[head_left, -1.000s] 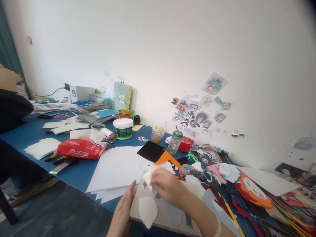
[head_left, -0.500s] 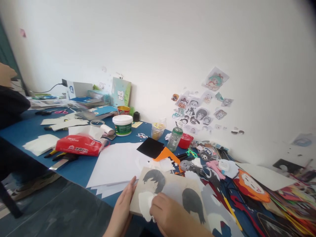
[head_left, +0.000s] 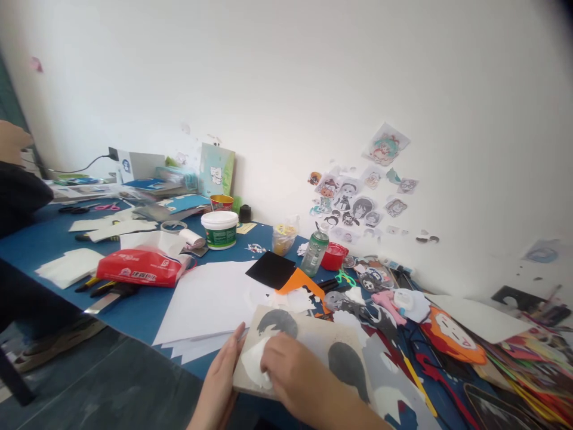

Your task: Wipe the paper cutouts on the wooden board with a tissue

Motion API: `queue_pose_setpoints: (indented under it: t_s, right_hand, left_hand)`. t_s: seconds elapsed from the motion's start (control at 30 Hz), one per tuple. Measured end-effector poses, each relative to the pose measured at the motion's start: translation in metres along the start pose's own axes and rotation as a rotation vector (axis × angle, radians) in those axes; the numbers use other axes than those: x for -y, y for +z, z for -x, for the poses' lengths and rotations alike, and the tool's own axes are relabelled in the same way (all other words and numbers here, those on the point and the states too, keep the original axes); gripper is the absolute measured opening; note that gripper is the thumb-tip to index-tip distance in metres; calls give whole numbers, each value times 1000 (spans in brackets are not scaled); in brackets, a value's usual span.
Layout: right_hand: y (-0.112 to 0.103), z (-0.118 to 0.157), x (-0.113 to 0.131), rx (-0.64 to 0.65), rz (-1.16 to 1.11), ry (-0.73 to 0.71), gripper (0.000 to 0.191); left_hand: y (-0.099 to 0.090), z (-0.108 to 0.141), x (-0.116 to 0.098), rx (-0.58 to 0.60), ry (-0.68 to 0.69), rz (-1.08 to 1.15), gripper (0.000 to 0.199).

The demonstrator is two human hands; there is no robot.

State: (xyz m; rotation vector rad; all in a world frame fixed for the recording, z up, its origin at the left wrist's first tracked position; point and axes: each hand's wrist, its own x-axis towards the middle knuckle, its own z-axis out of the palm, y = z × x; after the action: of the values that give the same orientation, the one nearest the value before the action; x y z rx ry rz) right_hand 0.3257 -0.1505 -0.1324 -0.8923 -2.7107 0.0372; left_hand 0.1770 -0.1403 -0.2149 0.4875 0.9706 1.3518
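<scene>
My left hand (head_left: 221, 376) grips the left edge of a pale board (head_left: 308, 331), its fingers along the side and partly underneath. On the board are dark grey hair-shaped patches, one at the upper left and one at the right. My right hand (head_left: 293, 370) is closed over the board's left part, pinching a thin white piece that looks like tissue (head_left: 252, 365). That piece lies against the board's surface below the upper-left patch. My fingers hide part of it.
White paper sheets (head_left: 201, 304) lie left of the board, with black card (head_left: 271, 270) and orange card (head_left: 298, 283) behind. A green bottle (head_left: 316, 252) and white-lidded tub (head_left: 219, 230) stand farther back. Cut-outs and a yellow craft knife (head_left: 418, 382) lie right. Another person's arm (head_left: 20, 185) shows far left.
My right hand has moved up and slightly left over the board, with the white piece. Its lower end no longer hangs past the board's near edge. My left hand keeps its hold.
</scene>
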Motion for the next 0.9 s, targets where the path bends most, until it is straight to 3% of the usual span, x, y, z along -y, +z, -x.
queue_pose_setpoints:
  t_s: [0.07, 0.17, 0.3, 0.37, 0.53, 0.63, 0.77, 0.9]
  right_hand:
    - [9, -1, -1, 30, 0, -40, 16]
    - [8, -3, -8, -1, -51, 28, 18]
    - [-7, -11, -30, -206, -110, 165, 23]
    - [-5, -16, -42, -266, -125, 193, 24]
    - [19, -25, -62, -161, -211, 241, 23]
    - [7, -29, -67, -155, -291, 343, 22]
    - [-14, -26, -66, -323, -296, 493, 22]
    - [-3, -17, -57, -127, -276, 373, 22]
  left_hand:
    - [1, 0, -1, -6, 4, -1, 40]
    - [0, 0, -2, -16, 13, -37, 41]
    - [-3, -2, 1, 11, -4, -44, 43]
    - [-5, -4, 3, 23, -3, -44, 44]
    - [-4, -3, 0, -19, -5, -107, 41]
    - [-1, 0, -2, -19, -11, -86, 42]
    - [-1, 0, -3, -19, -38, -54, 41]
    - [-3, -1, -3, 4, -37, -94, 43]
